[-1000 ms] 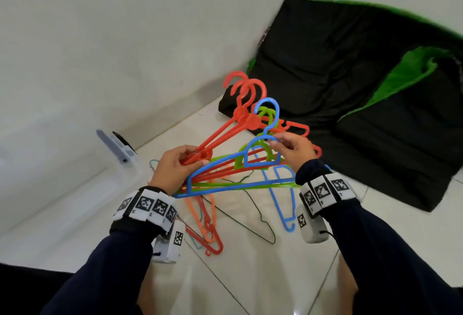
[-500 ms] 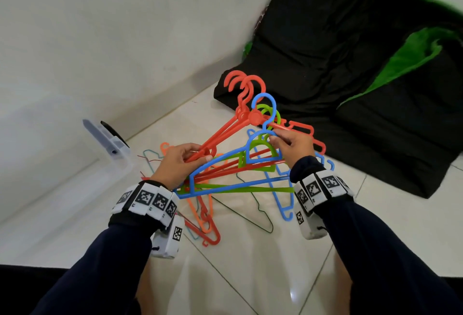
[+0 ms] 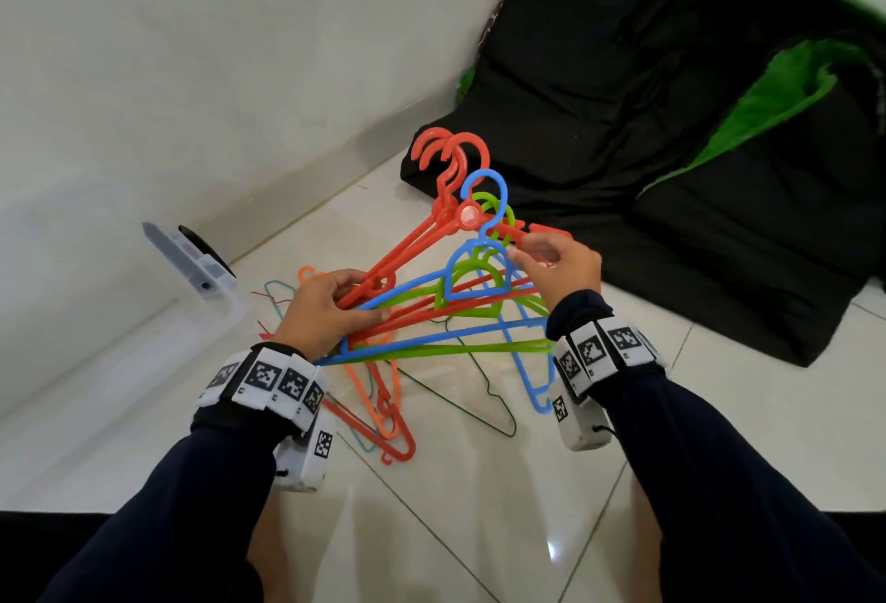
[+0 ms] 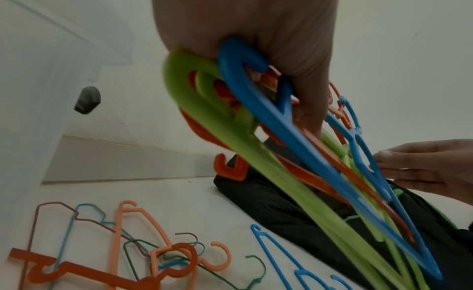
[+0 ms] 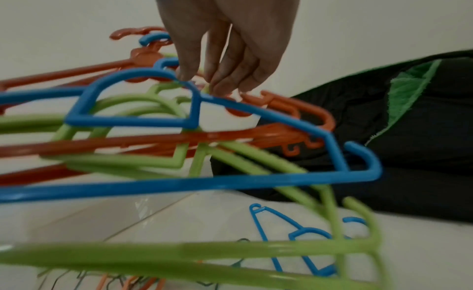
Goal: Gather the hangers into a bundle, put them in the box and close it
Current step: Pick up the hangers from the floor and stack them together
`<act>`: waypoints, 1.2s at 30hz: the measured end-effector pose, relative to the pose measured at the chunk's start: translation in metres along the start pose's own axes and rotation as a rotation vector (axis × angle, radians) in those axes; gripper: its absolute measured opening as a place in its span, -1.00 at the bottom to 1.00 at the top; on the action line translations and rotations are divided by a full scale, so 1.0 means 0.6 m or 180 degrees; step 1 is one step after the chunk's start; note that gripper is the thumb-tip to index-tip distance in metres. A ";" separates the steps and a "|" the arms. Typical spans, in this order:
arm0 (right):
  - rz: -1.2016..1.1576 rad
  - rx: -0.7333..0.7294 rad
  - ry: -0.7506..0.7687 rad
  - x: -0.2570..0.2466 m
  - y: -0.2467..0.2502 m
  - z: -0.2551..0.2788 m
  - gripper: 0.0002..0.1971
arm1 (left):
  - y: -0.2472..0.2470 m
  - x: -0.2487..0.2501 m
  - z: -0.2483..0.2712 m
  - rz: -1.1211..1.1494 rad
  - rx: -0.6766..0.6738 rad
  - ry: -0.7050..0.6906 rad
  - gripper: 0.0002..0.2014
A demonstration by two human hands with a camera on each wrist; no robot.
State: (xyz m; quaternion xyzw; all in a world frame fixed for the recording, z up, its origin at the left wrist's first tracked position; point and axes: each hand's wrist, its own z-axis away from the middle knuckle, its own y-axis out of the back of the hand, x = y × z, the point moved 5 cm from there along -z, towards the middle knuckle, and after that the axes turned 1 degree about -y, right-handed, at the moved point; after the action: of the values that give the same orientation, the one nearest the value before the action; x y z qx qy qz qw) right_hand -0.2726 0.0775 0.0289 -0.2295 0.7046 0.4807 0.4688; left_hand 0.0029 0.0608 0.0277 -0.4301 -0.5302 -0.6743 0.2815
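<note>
My left hand (image 3: 331, 307) grips one end of a bundle of red, blue and green plastic hangers (image 3: 460, 300), held above the floor with the hooks pointing away. In the left wrist view the left hand's (image 4: 256, 31) fingers curl round the bundle (image 4: 256, 116). My right hand (image 3: 558, 262) is at the neck of the top blue hanger (image 5: 143, 120); its fingers (image 5: 220, 72) are nearly straight and only touch it. The clear plastic box (image 3: 144, 338) stands open at the left, by the wall.
Loose hangers lie on the white tiles under the bundle: an orange one (image 3: 378, 391), a red one (image 3: 383, 444), a blue one (image 3: 532, 377) and thin wire ones (image 3: 484, 396). A black and green cushion (image 3: 671, 170) fills the far right. The box's latch (image 3: 192, 257) sticks up.
My right hand's fingers have loosened from gripping the top of the bundle and now only touch the blue hanger. The left hand keeps its hold, and the bundle has barely shifted.
</note>
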 end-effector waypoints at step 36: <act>0.0597 -0.2599 -0.0118 -0.012 -0.055 0.032 -0.47 | 0.004 -0.003 -0.021 -0.1735 -0.0644 0.0065 -0.80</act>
State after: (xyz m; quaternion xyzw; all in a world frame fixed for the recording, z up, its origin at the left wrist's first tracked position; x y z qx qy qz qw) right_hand -0.2353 0.0797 0.0179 -0.3227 0.4654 0.7652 0.3062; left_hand 0.0023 0.0478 0.0268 -0.2909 -0.5534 -0.7788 0.0509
